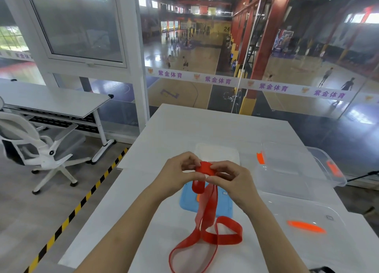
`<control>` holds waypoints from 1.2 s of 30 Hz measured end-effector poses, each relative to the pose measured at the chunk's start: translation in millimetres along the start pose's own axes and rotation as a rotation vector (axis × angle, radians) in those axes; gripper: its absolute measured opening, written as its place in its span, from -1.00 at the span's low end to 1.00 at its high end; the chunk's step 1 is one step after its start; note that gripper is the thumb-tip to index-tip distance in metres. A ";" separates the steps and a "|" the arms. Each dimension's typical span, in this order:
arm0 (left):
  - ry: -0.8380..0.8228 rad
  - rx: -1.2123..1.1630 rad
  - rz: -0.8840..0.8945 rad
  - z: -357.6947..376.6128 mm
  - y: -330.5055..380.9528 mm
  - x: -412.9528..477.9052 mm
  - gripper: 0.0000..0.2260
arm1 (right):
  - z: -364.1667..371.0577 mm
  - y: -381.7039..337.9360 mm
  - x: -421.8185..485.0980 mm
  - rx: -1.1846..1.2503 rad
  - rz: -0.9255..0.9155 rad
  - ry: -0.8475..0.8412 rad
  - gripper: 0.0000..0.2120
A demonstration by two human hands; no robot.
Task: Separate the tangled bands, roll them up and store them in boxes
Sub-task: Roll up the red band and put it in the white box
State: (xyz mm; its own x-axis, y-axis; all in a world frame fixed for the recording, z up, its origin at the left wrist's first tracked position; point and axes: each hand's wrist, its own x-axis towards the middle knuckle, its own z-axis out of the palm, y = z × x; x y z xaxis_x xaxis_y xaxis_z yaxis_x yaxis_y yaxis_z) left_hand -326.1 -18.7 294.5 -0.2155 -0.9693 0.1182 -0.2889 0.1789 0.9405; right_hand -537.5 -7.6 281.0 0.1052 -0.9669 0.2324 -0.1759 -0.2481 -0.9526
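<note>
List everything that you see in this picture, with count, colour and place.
band: 1, red, rolled end between both grips, rest trailing onto table
clear boxes: 2, orange latches, on table at right
lid: 1, blue, on table under band
table: 1, white, bearing all this
chair: 1, white, floor at left
side table: 1, white, behind the chair
left grip: 1, bare hand, pinches the roll
right grip: 1, bare hand, pinches the roll

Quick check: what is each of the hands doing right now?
Left hand: fingers pinch the rolled end of the red band.
Right hand: fingers pinch the same roll from the other side.
</note>
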 end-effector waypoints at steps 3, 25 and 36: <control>0.024 -0.100 0.003 3.7 2.1 -0.5 -0.72 | 4.7 11.7 -7.2 0.067 -0.007 0.030 -0.65; 0.228 -0.496 0.004 24.7 18.0 -1.2 -0.67 | -1.6 27.7 -15.5 0.129 0.025 0.146 -0.68; 0.268 -0.801 -0.034 32.9 24.7 -1.8 -0.66 | 0.1 17.6 -10.2 0.310 0.012 0.251 -0.73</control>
State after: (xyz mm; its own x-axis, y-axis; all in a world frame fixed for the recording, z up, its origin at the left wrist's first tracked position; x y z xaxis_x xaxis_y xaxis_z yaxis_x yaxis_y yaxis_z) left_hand -363.6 -7.0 307.1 0.0393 -0.9973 0.0627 0.4794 0.0739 0.8745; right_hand -541.6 -2.1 261.8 -0.1443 -0.9636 0.2251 0.1325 -0.2442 -0.9606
